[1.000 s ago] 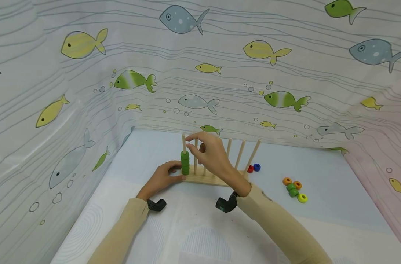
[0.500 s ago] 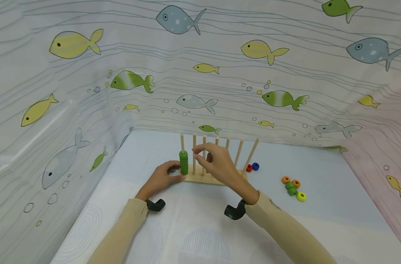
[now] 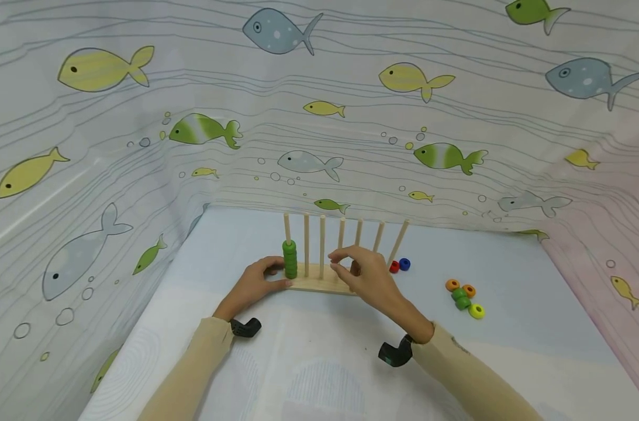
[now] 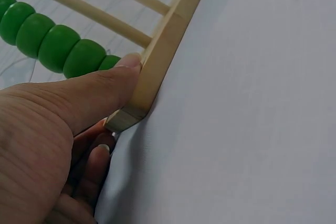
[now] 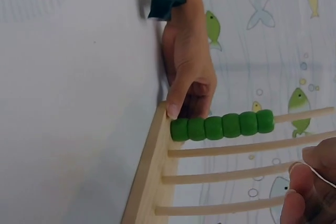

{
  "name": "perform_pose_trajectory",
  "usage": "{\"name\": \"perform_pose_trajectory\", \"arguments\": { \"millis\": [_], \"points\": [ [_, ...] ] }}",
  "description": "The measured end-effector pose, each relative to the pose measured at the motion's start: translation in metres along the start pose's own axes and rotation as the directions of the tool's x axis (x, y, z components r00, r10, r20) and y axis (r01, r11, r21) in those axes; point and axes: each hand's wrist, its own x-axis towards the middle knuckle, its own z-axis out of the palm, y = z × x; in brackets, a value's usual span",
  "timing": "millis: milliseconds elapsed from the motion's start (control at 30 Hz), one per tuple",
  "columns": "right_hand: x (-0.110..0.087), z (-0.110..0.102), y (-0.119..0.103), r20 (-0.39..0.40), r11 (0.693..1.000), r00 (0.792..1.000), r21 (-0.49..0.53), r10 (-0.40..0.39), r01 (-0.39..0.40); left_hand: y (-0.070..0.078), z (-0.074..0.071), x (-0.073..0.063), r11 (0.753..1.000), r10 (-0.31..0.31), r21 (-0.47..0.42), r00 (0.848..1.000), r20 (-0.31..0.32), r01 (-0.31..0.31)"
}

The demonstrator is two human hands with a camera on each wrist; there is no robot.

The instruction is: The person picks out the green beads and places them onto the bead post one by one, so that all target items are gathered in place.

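A wooden peg stand (image 3: 319, 285) with a row of upright pegs stands on the table in the head view. Several green beads (image 3: 290, 260) are stacked on its leftmost peg, whose upper part is bare. My left hand (image 3: 252, 286) grips the stand's left end; in the left wrist view the thumb (image 4: 113, 80) presses on the base beside the lowest bead, with fingers behind the end. My right hand (image 3: 370, 276) hovers in front of the middle pegs, fingers loosely bent, thumb and index finger slightly apart, with no bead showing between them. It hides the lower right pegs.
Behind the stand's right end lie a red bead (image 3: 394, 267) and a blue bead (image 3: 404, 264). Farther right is a group of loose beads: orange (image 3: 452, 285), green (image 3: 461, 299) and yellow (image 3: 476, 311). A fish-patterned curtain (image 3: 235, 193) surrounds the table.
My right hand has moved from the top of the leftmost peg to the right and lower, across the stand. The left hand keeps its grip and the green stack stays the same.
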Motion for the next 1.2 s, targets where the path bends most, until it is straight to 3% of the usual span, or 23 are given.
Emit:
{"name": "perform_pose_trajectory", "arguments": {
  "millis": [767,1200],
  "points": [
    [-0.061,-0.022,0.044,-0.014,0.989,0.989,-0.012,0.150,-0.150,-0.002,0.001,0.000,1.000,0.005,-0.008,1.000,0.004,-0.005],
    [-0.091,-0.039,0.072,-0.010,0.954,0.956,-0.070,0.292,-0.292,0.002,0.001,0.000,1.000,-0.004,-0.009,1.000,0.001,0.004]
  ]
}}
